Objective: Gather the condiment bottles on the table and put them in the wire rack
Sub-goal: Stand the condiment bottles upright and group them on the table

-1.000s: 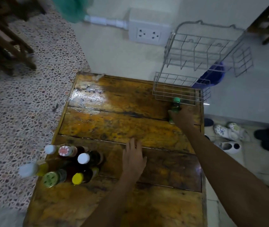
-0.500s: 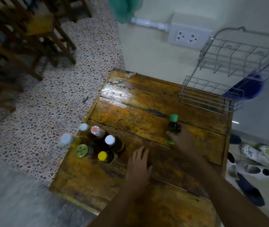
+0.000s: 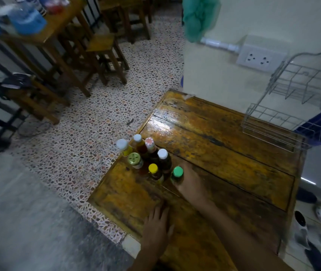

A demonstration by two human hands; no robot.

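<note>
**Green-capped bottle held beside the cluster**

The right hand (image 3: pixel 190 183) is stretched across the wooden table (image 3: pixel 224 153), fingers wrapped around the green-capped bottle (image 3: pixel 177 174), which stands upright just beside the other bottles (image 3: pixel 146 155). The left hand (image 3: pixel 158 225) is laid flat, palm down and empty. The wire rack (image 3: pixel 285 122) is seen well apart at the table's far corner.

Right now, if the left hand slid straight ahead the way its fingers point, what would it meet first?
Probably the right forearm crossing ahead of the left hand, with the small green-capped bottle beyond; depth is unclear.
</note>
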